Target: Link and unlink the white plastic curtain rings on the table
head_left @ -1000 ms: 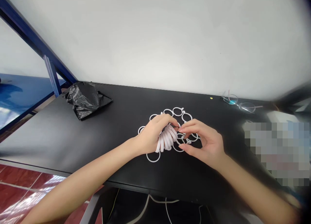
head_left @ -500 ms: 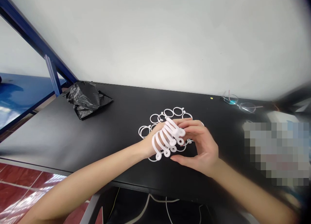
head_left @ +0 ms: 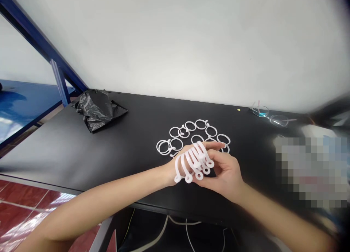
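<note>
Several white curtain rings with small eyelets encircle my left hand like bangles, bunched between the wrist and the knuckles. The left fingers stretch out to the right, partly hidden by the rings and my other hand. My right hand closes on the rings nearest the left fingers, its thumb below and its fingertips at the far side. Behind both hands, more white rings lie spread on the black table, some overlapping.
A crumpled black plastic bag lies at the table's back left. Eyeglasses rest at the back right, with a tiny yellow scrap near them. A pixelated item covers the right side. Cables hang under the front edge.
Both hands have moved slightly down towards me. My right hand has closed in on the rings, which now sit closer together on my left hand. The left fingers reach further right.
</note>
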`<control>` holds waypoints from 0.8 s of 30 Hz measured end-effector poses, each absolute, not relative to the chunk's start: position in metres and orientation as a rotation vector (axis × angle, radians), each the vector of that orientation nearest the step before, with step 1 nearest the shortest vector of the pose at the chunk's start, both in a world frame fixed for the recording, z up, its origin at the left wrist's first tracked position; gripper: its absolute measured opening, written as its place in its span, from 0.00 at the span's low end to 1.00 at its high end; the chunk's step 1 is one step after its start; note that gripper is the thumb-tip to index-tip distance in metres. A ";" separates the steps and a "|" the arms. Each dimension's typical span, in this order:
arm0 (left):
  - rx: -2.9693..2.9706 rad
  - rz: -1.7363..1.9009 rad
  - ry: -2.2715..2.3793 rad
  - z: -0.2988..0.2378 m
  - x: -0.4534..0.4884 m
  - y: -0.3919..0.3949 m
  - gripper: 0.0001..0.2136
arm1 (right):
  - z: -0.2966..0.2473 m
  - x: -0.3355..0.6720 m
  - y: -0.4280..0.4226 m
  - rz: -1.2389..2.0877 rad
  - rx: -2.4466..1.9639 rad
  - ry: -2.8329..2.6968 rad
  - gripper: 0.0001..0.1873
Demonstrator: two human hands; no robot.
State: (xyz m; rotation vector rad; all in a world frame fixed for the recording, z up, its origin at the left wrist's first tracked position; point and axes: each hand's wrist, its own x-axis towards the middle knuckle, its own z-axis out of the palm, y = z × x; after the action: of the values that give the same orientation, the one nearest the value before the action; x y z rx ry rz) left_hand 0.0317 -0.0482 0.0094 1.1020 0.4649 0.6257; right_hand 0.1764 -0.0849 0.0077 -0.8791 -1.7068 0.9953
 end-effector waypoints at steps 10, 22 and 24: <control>1.084 0.484 0.495 -0.003 0.036 -0.046 0.22 | 0.022 0.190 -0.074 1.599 -0.851 -1.615 0.05; 1.270 0.569 0.357 -0.005 0.027 -0.040 0.30 | 0.025 0.202 -0.066 2.200 -0.585 -1.421 0.15; 1.311 0.541 0.347 -0.005 0.024 -0.038 0.30 | 0.025 0.202 -0.065 2.172 -0.583 -1.456 0.14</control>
State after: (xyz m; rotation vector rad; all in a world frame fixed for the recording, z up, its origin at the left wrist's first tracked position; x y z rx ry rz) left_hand 0.0243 -0.0380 -0.0051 1.3109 0.3468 0.5412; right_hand 0.2024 -0.0651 0.0247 -0.5829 -1.4564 2.1725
